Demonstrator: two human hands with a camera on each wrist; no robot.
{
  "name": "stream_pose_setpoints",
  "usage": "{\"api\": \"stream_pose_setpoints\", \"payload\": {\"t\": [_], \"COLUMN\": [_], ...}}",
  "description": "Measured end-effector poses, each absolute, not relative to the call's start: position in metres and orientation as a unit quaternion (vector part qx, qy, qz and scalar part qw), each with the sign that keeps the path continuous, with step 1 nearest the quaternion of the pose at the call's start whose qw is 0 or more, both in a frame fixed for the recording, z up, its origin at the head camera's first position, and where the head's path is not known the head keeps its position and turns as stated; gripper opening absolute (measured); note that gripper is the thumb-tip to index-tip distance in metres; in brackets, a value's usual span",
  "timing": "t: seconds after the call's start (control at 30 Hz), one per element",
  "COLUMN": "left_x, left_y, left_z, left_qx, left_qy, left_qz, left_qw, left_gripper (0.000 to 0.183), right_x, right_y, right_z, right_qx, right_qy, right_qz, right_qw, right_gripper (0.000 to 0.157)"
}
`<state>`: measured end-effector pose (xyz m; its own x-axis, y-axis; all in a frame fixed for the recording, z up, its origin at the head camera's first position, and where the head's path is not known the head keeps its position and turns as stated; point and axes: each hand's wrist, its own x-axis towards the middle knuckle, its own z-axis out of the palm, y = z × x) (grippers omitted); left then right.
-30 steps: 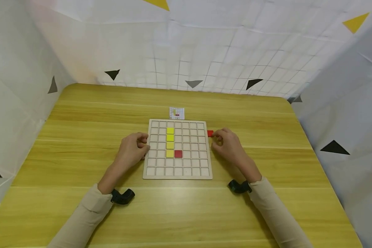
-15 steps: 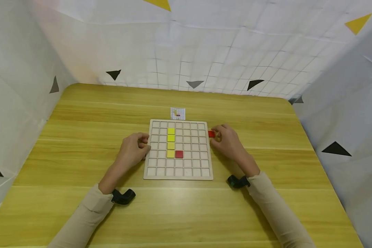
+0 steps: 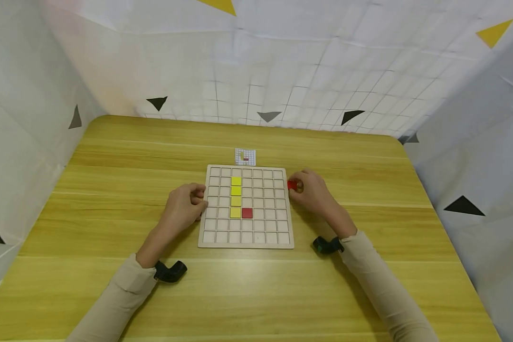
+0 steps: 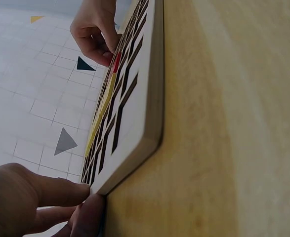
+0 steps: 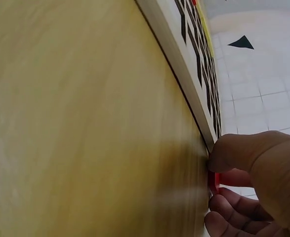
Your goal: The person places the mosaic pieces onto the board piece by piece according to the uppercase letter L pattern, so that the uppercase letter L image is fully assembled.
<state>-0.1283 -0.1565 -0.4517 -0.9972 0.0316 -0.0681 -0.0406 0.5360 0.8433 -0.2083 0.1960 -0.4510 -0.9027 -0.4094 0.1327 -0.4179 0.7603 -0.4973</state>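
Observation:
A pale wooden grid board (image 3: 245, 245) lies on the table, with a column of several yellow tiles (image 3: 236, 191) in its cells. Beside the lowest yellow one sits a red square tile (image 3: 247, 213). My left hand (image 3: 182, 203) holds the board's left edge between thumb and fingers. Just off the right edge, my right hand (image 3: 311, 192) pinches another red tile (image 3: 291, 185) between thumb and forefinger. In the right wrist view that red tile (image 5: 214, 182) shows close to the tabletop, partly hidden by the fingers.
A small printed card (image 3: 245, 156) with a coloured grid pattern lies behind the board. The wooden table (image 3: 256, 294) runs up to a white sheet backdrop (image 3: 282, 57) with scattered triangles. Black wrist devices (image 3: 171, 272) sit at both cuffs.
My right hand has shifted slightly forward and left, and its fingers have come in around the red tile beside the board. The left hand and the tiles on the board stay put.

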Motion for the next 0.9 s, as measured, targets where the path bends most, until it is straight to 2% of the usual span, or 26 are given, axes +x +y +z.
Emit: {"api": "stream_pose_setpoints", "payload": {"t": [0.37, 0.9], "left_x": [-0.1282, -0.1290], "left_y": [-0.1559, -0.1567], "left_z": [-0.4513, -0.4499], "left_qx": [-0.004, -0.003], "left_qy": [0.877, 0.878], "left_qz": [0.480, 0.477], "left_qw": [0.038, 0.042], "left_gripper": [0.040, 0.041], "right_x": [-0.2098, -0.2014], "right_y": [0.1993, 0.2027], "right_z": [-0.4519, -0.4449], "right_qx": [0.209, 0.239], "right_qy": [-0.941, -0.928], "right_qz": [0.266, 0.283], "right_qw": [-0.001, 0.029], "right_gripper": [0.020, 0.023]}}
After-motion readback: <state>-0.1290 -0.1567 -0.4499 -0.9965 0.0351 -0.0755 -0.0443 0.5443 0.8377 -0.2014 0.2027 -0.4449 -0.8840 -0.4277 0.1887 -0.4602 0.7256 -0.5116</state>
